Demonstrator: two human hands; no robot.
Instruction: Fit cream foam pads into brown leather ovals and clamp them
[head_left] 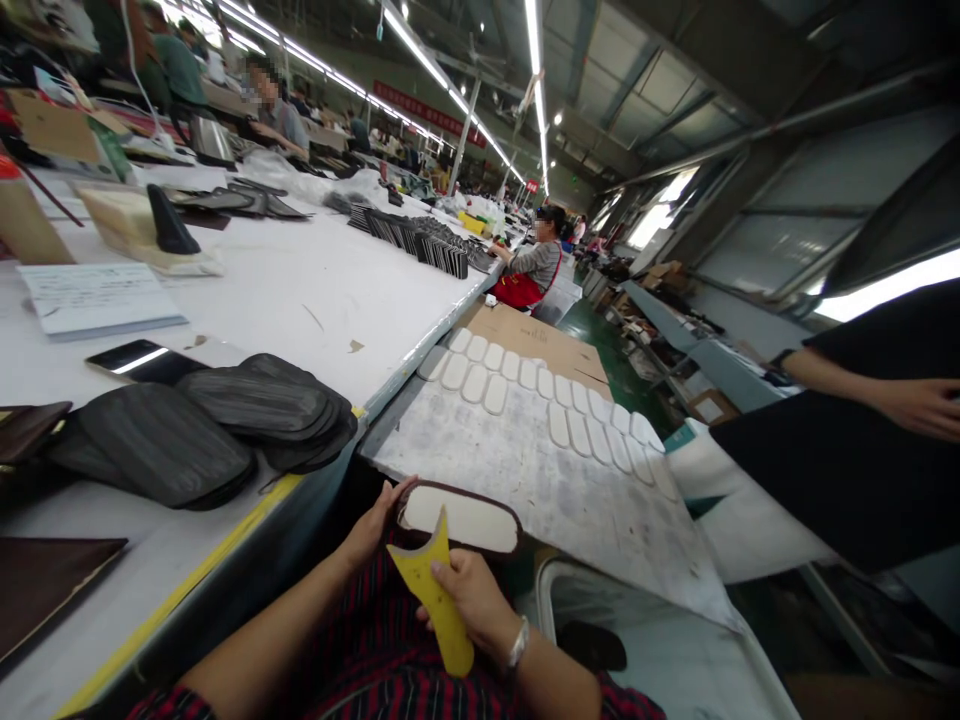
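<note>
My left hand (373,527) grips the left end of a rounded oblong piece (469,516) with a dark brown rim and a white middle. The piece is held above my lap at the near edge of a board. In my right hand (476,598) is a yellow scraper-like tool (453,640) with a curved, notched, pointed end. My thumb lies along the tool, and its pointed tip overlaps the white face of the piece; whether it touches I cannot tell. On the grey board (480,455) just beyond lie rows of white oblong pieces (496,393).
Left, a white table (330,270) bears stacked dark oblong pieces (161,445), a phone (142,358) and a notepad (97,300). A clear bin (546,595) holding a dark piece (592,645) stands near my right arm. Someone in black (840,450) is close at right; a co-worker (536,265) sits farther along.
</note>
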